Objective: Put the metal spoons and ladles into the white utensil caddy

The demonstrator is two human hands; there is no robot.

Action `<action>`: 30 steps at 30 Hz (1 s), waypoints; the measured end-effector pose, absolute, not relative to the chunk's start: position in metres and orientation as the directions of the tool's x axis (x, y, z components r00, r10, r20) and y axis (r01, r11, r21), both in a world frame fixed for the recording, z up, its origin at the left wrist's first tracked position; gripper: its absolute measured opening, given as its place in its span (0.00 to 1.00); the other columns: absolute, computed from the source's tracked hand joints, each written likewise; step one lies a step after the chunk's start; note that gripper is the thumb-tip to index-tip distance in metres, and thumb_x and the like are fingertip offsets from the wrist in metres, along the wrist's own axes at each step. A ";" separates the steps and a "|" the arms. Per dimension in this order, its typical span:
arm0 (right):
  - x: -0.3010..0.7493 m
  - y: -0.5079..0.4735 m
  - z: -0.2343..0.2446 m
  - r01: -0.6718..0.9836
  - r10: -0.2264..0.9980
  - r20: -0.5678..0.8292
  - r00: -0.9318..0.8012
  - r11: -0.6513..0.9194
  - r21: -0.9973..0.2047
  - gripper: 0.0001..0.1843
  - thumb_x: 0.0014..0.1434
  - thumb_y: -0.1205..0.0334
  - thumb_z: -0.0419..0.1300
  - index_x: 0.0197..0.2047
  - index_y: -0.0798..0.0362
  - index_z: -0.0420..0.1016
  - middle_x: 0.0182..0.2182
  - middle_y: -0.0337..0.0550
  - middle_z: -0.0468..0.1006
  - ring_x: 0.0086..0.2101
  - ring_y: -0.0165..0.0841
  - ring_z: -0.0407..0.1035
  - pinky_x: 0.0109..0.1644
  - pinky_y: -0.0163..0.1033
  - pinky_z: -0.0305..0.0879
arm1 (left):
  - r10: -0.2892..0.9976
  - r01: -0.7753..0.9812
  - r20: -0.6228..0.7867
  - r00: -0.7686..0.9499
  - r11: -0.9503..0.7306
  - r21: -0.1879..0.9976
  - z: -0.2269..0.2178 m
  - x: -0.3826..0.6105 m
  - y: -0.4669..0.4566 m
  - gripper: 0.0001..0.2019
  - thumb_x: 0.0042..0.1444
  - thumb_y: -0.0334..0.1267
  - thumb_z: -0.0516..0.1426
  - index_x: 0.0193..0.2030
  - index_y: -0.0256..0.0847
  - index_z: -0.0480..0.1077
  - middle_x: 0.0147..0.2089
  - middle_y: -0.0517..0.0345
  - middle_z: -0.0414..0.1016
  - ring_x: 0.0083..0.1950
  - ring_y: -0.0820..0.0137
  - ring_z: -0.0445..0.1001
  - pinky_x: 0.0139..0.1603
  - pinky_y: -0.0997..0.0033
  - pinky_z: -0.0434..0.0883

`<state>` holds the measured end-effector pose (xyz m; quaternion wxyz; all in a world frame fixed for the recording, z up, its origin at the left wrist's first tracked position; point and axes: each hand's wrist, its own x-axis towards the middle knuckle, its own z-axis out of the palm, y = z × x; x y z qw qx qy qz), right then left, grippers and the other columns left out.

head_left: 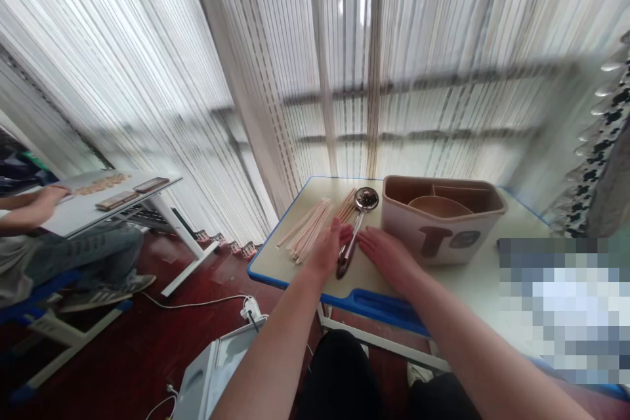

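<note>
- Shiny steel ladle (355,226) lies on the cream, blue-edged counter (275,261), between both hands.
- Left hand (327,251) grip open, fingertips touching its handle.
- Right hand (388,256) open, flat, just beside it.

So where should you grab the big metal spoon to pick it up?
Grab the ladle by its long thin handle, near the end between the left hand and right hand. Come from above and pinch its sides: it lies flat on the table, with the round bowl pointing away.
</note>
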<state>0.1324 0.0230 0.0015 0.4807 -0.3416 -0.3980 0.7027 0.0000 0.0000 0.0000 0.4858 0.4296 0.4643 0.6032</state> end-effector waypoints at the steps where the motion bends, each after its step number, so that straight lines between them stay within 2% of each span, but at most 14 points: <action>1: 0.132 0.024 0.003 -0.412 0.942 -0.136 -0.308 -0.261 -0.873 0.06 0.56 0.61 0.55 0.34 0.51 0.72 0.39 0.48 0.80 0.43 0.35 0.74 0.54 0.44 0.68 | 0.982 -0.175 0.075 -0.173 -0.106 0.979 -0.001 0.000 0.001 0.31 0.57 0.61 0.47 0.43 0.31 0.75 0.50 0.37 0.75 0.53 0.56 0.73 0.60 0.54 0.65; 5: 0.132 0.026 0.009 -0.457 0.912 -0.248 -0.326 -0.381 -0.804 0.06 0.58 0.63 0.53 0.34 0.52 0.70 0.33 0.49 0.79 0.38 0.34 0.76 0.51 0.43 0.70 | 0.966 -0.178 0.049 -0.252 -0.097 0.979 0.000 -0.001 0.003 0.29 0.59 0.57 0.46 0.41 0.32 0.75 0.48 0.38 0.76 0.52 0.58 0.74 0.58 0.55 0.68; 11: 0.131 0.023 0.018 -0.509 0.897 -0.293 -0.330 -0.431 -0.745 0.05 0.60 0.65 0.51 0.34 0.55 0.66 0.30 0.50 0.78 0.32 0.32 0.75 0.43 0.36 0.73 | 0.956 -0.240 -0.010 -0.293 -0.063 0.969 0.009 0.001 -0.002 0.26 0.61 0.53 0.47 0.38 0.29 0.74 0.45 0.38 0.77 0.49 0.61 0.76 0.55 0.61 0.70; 15: 0.129 0.019 0.023 -0.551 0.900 -0.326 -0.289 -0.434 -0.713 0.04 0.59 0.68 0.51 0.37 0.57 0.66 0.27 0.48 0.77 0.29 0.30 0.74 0.40 0.34 0.73 | 0.953 -0.278 -0.028 -0.300 -0.060 0.959 0.012 0.003 -0.005 0.25 0.61 0.52 0.48 0.38 0.28 0.73 0.44 0.37 0.77 0.47 0.62 0.77 0.54 0.63 0.70; 19: 0.128 0.018 0.023 -0.550 0.904 -0.325 -0.278 -0.427 -0.718 0.05 0.59 0.69 0.52 0.38 0.59 0.66 0.27 0.48 0.77 0.30 0.31 0.75 0.41 0.35 0.73 | 0.945 -0.317 -0.056 -0.322 -0.052 0.947 0.012 0.001 -0.004 0.25 0.61 0.52 0.47 0.39 0.29 0.72 0.41 0.37 0.78 0.44 0.62 0.78 0.51 0.64 0.72; 22: 0.128 0.017 0.021 -0.529 0.910 -0.305 -0.282 -0.412 -0.742 0.06 0.57 0.72 0.53 0.40 0.60 0.67 0.29 0.50 0.78 0.33 0.33 0.76 0.43 0.36 0.73 | 0.935 -0.279 -0.051 -0.351 -0.052 0.959 0.012 -0.001 -0.004 0.22 0.60 0.50 0.50 0.39 0.29 0.71 0.38 0.40 0.78 0.39 0.64 0.79 0.47 0.64 0.74; 25: 0.127 0.017 0.018 -0.493 0.924 -0.262 -0.280 -0.373 -0.786 0.11 0.55 0.75 0.55 0.42 0.61 0.66 0.30 0.51 0.79 0.35 0.33 0.76 0.45 0.34 0.73 | 0.926 -0.238 -0.034 -0.376 -0.061 0.969 0.013 -0.002 -0.005 0.16 0.59 0.44 0.53 0.37 0.29 0.71 0.36 0.42 0.78 0.35 0.66 0.79 0.43 0.65 0.75; 30: 0.126 0.019 0.013 -0.412 0.933 -0.235 -0.274 -0.334 -0.847 0.16 0.53 0.78 0.57 0.46 0.63 0.65 0.32 0.51 0.79 0.34 0.31 0.76 0.43 0.31 0.73 | 0.933 -0.247 -0.048 -0.356 -0.044 0.968 0.014 -0.003 -0.006 0.10 0.56 0.37 0.54 0.35 0.30 0.71 0.34 0.43 0.78 0.36 0.66 0.79 0.42 0.67 0.76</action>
